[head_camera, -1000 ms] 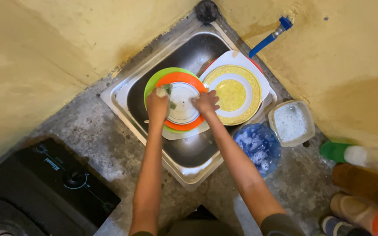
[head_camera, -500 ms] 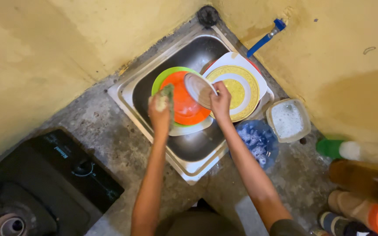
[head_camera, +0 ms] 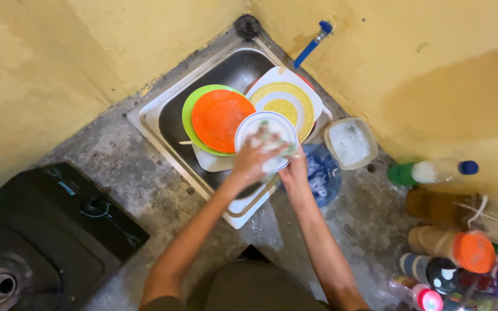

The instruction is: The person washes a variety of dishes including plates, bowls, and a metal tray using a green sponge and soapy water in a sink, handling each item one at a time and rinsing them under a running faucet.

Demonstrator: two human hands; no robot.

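White with a blue rim, a small plate [head_camera: 266, 138] is held over the steel sink [head_camera: 145, 118] while a person scrubs it. The left hand [head_camera: 255, 156] presses a greenish sponge [head_camera: 275, 140] against the plate's face, fingers closed over it; the right hand [head_camera: 296, 171] props the plate from below at its lower edge, and its grip is mostly hidden behind the rim, so how the fingers lie cannot be told. Judging by the suds, the washing of this plate is under way (not yet rinsed); the next move would seem to call for a firm hold on a slippery rim and a free spot to put the plate down.

Just behind it in the sink, an orange plate [head_camera: 217, 118] lies on a green plate [head_camera: 190, 115], and a yellow-and-white plate [head_camera: 286, 103] leans toward the wall below a blue tap [head_camera: 312, 43]. These crowd the basin and leave little room. A blue bowl [head_camera: 324, 173] and a square tub of soapy water [head_camera: 350, 141] sit on the grey worktop [head_camera: 116, 167] to the right, with bottles [head_camera: 433, 171] clustered farther right and a black stove [head_camera: 59, 230] well apart on the left.
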